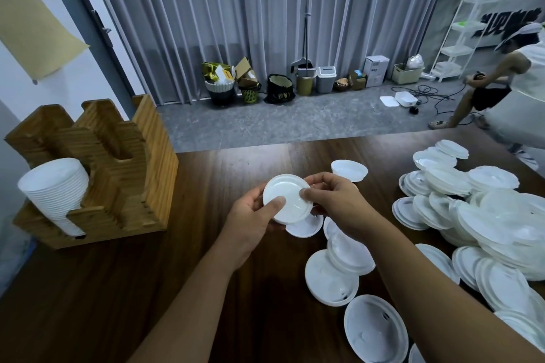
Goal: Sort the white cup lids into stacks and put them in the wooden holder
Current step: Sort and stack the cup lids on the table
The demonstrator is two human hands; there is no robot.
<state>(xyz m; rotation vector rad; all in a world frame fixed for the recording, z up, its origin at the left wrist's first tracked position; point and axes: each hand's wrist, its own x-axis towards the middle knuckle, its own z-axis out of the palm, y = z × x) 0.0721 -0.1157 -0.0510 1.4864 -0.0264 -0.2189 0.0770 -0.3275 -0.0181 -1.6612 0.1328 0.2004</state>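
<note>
Above the table [147, 289], left hand [250, 215] and right hand [333, 200] pinching lid stack [287, 199]

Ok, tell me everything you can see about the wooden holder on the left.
The wooden holder stands on the dark table's far left, built of stacked light-brown slats with a visible grain. It has tall rounded slots open at the front. The nearest slot holds a tilted stack of white lids; the slot behind it looks empty. Neither hand touches it.
</note>
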